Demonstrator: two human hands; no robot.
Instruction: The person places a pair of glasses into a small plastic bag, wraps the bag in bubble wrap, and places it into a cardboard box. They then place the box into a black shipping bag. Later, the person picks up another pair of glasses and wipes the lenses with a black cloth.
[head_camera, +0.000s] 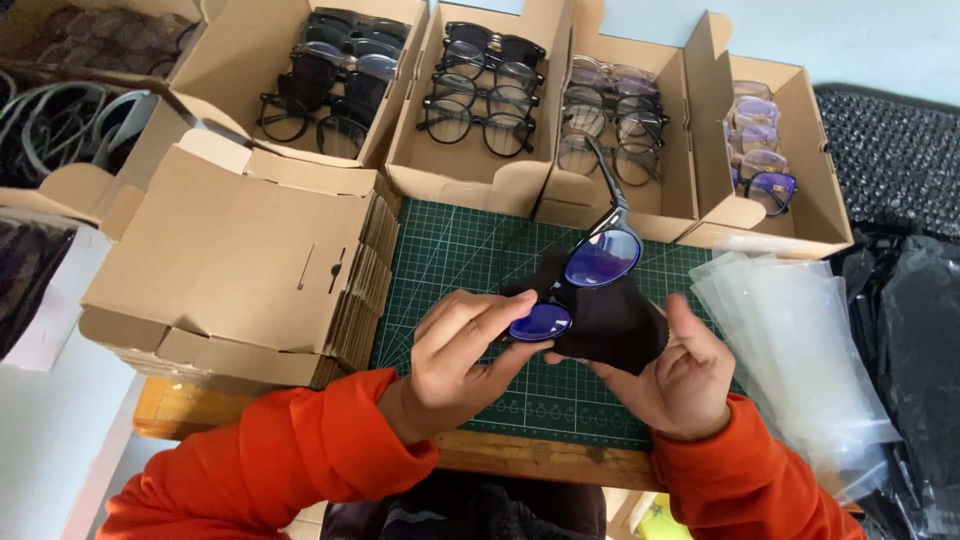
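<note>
A pair of black-framed glasses (600, 255) with bluish lenses is held above the green cutting mat (450, 250), one temple arm sticking up. My left hand (460, 355) grips the lower lens rim between thumb and fingers. My right hand (680, 370) holds a black cloth (615, 325) wrapped under and behind the glasses, pressing it against the frame. Both sleeves are orange.
Four open cardboard boxes (470, 185) with several glasses stand along the back of the mat. A stack of flat folded cartons (250, 270) sits at left. Clear plastic bags (790, 330) lie at right, with black pouches (920, 320) beyond them.
</note>
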